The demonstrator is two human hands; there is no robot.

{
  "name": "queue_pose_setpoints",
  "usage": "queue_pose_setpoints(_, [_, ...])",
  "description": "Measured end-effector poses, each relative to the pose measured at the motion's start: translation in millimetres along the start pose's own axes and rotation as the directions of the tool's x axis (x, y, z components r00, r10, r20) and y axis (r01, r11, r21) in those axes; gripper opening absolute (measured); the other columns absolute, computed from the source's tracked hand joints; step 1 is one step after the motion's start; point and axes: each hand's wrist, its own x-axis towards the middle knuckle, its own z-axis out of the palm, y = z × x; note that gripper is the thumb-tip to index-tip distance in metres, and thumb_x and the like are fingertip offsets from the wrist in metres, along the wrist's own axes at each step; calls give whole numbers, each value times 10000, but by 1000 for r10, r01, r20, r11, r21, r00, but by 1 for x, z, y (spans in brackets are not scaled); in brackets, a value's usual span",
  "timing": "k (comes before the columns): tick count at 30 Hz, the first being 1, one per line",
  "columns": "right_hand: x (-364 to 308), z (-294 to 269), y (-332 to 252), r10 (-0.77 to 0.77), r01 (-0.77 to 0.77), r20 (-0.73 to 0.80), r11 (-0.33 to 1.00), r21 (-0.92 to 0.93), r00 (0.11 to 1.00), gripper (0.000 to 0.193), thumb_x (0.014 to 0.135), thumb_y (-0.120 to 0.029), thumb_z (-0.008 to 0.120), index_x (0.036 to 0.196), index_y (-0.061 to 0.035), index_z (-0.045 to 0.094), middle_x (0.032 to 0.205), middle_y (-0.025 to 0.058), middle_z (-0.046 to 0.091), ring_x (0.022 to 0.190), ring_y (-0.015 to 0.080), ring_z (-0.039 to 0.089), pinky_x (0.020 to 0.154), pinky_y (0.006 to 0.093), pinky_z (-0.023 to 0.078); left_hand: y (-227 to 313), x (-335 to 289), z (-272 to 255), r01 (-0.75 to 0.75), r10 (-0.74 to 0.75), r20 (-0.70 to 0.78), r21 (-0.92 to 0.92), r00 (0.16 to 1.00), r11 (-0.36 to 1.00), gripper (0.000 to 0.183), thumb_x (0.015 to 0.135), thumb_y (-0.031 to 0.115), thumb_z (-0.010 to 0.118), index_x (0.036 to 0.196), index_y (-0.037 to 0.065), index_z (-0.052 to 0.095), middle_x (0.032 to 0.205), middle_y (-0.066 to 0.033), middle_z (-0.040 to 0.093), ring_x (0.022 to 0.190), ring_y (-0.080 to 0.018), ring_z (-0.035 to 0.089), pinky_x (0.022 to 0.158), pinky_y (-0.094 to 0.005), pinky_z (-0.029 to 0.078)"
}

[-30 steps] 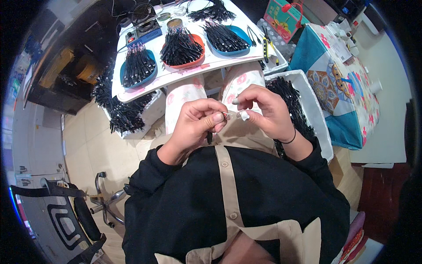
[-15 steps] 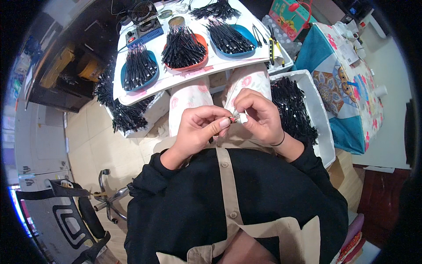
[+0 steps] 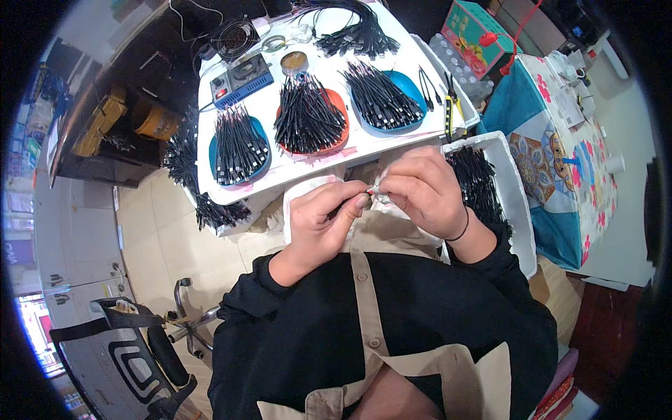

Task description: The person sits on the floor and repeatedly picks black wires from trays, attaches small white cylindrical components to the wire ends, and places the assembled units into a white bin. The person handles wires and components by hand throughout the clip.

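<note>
In front of my lap, my left hand (image 3: 323, 218) pinches the end of a short cable between thumb and forefinger. Thin red wire (image 3: 370, 191) shows at the fingertips; most of the cable is hidden in the hand. Close against it, my right hand (image 3: 428, 192) has its thumb and fingers pressed together on a small whitish piece (image 3: 376, 190), too small to make out well. The two hands' fingertips almost meet. Beyond them, black cables lie bundled in a left blue tray (image 3: 263, 168), an orange tray (image 3: 339, 143) and a right blue tray (image 3: 413, 87) on a white table (image 3: 308, 171).
On the table stand a blue-fronted heating device (image 3: 243, 82), a round tin (image 3: 294, 61) and yellow-handled pliers (image 3: 449, 115). More cables fill a white foam box (image 3: 521, 231) at the right. An office chair (image 3: 133, 357) stands at lower left.
The view has shifted, so the table sits lower in it. My right hand's fingers have closed over the whitish piece, which shows less now. My left hand keeps its pinch.
</note>
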Motion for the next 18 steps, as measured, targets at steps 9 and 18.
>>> queue_pose_setpoints(9, [18,12,18,76,-73,37,995,-73,996,194,689,-10,635,865,-8,554,855,119,536,766,288,529,653,368,445,-12,29,-9,-452,456,122,493,882,743,275,702,-58,643,976,-39,629,746,-122,612,606,-255,595,536,-327,469])
queue_pose_setpoints(18, [19,12,51,225,-231,59,964,130,973,163,717,-14,655,859,-4,576,853,117,554,785,291,543,678,374,452,-12,72,-45,-101,63,103,416,993,904,145,827,-36,628,968,-4,647,841,-102,686,672,-152,658,609,-262,509])
